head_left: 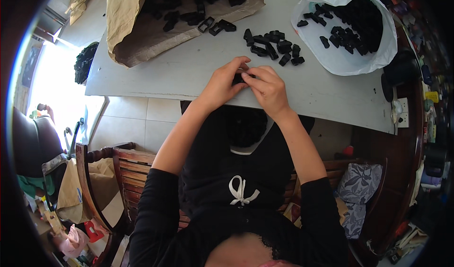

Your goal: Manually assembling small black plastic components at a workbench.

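Observation:
Close to the table's near edge, my left hand (221, 83) and my right hand (271, 90) meet around a small black plastic piece (238, 79). Fingers of both hands are closed on it, and they hide most of its shape. Just beyond lies a loose pile of black plastic pieces (272, 50) on the grey table (161, 80). Some similar pieces (206, 24) at the mouth of the brown paper bag (124, 25) have frame-like openings, somewhat like buckles. A white plastic bag (326, 63) at the far right holds smaller black pieces (347, 37).
Below the table edge, a container of black material (246, 127) sits between my legs. A wooden bench (135, 167) is behind me, with a patterned grey cushion (360, 184) at its right. An office chair (35, 139) stands left; a wall socket (403, 113) is at right.

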`<state>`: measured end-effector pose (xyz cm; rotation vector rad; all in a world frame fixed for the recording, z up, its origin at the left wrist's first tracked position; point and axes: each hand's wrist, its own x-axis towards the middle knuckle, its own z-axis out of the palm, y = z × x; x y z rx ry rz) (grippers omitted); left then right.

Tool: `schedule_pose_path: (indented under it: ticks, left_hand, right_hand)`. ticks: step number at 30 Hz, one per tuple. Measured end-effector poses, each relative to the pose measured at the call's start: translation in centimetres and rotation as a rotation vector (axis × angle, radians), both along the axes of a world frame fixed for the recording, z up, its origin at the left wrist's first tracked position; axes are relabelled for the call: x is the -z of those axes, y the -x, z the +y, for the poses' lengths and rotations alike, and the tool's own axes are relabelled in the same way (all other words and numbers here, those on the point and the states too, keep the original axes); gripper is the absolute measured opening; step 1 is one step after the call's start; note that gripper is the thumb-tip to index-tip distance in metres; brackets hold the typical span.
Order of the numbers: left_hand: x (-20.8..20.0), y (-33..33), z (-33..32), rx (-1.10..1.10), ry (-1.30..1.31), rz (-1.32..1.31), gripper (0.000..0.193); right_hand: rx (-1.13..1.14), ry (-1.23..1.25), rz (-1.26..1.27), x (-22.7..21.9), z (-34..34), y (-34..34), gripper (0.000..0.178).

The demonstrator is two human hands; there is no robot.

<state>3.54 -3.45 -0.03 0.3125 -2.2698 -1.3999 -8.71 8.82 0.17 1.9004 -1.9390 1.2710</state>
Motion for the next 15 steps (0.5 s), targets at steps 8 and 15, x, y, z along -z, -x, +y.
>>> schedule_pose_path:
  ticks: [8, 15]
  left_hand:
    - [-0.3, -0.2, 0.2, 0.005, 0.094, -0.011, 0.054]
    - [-0.8, 1.2, -5.4, 0.096, 0.291, 0.148, 0.039]
  right_hand:
    - [-0.025, -0.045, 0.007, -0.2, 0.3, 0.2, 0.026]
    - [-0.021, -0.126, 0.238, -1.8, 1.3, -1.3, 0.028]
